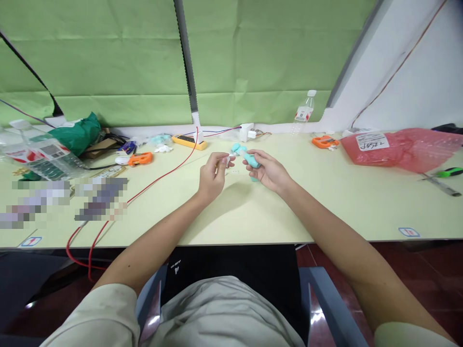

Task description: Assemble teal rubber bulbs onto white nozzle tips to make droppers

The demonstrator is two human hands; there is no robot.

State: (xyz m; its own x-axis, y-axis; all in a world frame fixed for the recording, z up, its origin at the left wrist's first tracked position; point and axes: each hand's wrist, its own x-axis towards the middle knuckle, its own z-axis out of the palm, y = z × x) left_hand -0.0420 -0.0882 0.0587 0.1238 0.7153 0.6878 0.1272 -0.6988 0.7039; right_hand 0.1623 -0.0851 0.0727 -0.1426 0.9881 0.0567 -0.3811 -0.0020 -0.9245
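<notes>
Wearing a pale shirt [224, 313]; pinching a small whitish piece [227, 160] in left hand [213, 176], gripping a turquoise piece [252, 161] in right hand [270, 172] (just above the surface [249, 224]).

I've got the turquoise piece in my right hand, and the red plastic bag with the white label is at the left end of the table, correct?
Not quite: the head view shows the red plastic bag with the white label at the right end of the table. The turquoise piece is indeed in your right hand.
</notes>
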